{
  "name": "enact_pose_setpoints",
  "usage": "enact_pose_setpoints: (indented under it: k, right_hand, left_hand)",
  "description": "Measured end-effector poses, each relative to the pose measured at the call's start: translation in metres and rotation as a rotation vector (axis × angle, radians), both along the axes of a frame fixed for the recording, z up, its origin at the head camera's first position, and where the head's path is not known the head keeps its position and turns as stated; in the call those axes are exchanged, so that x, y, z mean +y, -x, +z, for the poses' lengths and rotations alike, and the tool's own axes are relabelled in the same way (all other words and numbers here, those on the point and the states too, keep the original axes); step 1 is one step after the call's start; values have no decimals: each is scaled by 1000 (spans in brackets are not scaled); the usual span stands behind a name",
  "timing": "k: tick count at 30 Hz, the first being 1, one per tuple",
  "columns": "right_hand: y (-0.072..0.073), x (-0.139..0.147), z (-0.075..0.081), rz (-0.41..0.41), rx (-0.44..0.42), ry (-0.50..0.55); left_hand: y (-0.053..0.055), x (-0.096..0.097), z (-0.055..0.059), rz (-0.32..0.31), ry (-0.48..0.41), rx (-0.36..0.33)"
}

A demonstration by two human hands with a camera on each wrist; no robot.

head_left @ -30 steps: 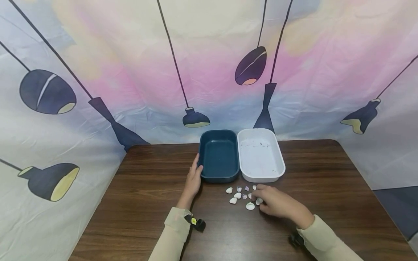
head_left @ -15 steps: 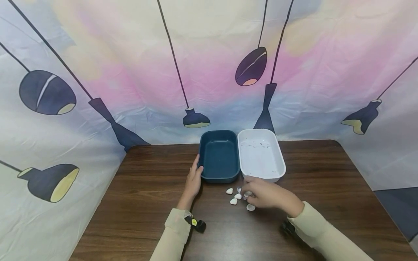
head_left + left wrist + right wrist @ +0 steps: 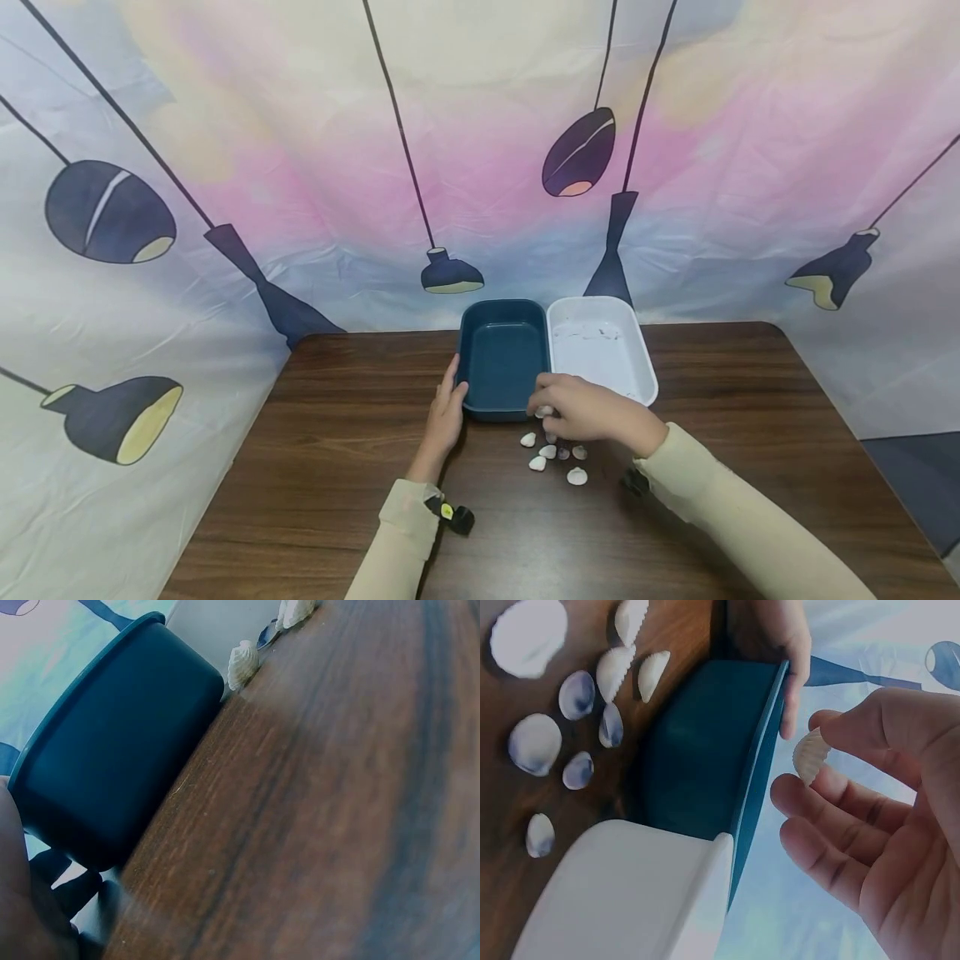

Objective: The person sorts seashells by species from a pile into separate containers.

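A ribbed white seashell (image 3: 811, 755) is pinched between the thumb and fingers of my right hand (image 3: 588, 408), raised near the front edge of the dark teal tray (image 3: 504, 354). My left hand (image 3: 444, 417) rests against that tray's left side, its fingers fairly straight along the outer wall. Several loose shells lie on the wood in front of the trays, among them a broad white shell (image 3: 577, 476) and smaller ones with purple insides, such as this purple-tinted shell (image 3: 577, 695). In the left wrist view, a ribbed shell (image 3: 243, 664) stands out beyond the teal tray's corner.
A white tray (image 3: 600, 358) stands right beside the teal one, with small dark specks on its bottom. Both sit at the back of the brown wooden table (image 3: 337, 467). Behind them hangs a painted cloth (image 3: 510, 150) with lamp designs.
My right hand has moved left and up from the shells to the teal tray's front edge, now with a shell pinched in it. The left hand has stayed in place.
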State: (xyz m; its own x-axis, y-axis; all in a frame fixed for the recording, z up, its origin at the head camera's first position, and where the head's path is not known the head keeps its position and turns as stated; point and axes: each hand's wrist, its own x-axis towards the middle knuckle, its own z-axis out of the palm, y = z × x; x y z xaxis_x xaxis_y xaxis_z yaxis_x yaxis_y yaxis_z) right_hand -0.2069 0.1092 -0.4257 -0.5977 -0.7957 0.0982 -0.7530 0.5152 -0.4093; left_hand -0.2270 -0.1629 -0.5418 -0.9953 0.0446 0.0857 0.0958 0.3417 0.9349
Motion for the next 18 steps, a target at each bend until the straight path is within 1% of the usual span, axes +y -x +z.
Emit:
enact_pose_setpoints:
  k: [5, 7, 13, 18]
  right_hand:
    - [13, -4, 2, 14, 12, -7]
    - [18, -6, 2, 6, 11, -14]
    - [30, -15, -1, -36, -31, -48]
    - [40, -28, -2, -24, -32, -73]
  left_hand:
    - [0, 1, -1, 3, 0, -4]
    - [0, 1, -1, 1, -7, -6]
    - [0, 1, 0, -6, -18, -12]
    - [-1, -1, 1, -6, -13, -19]
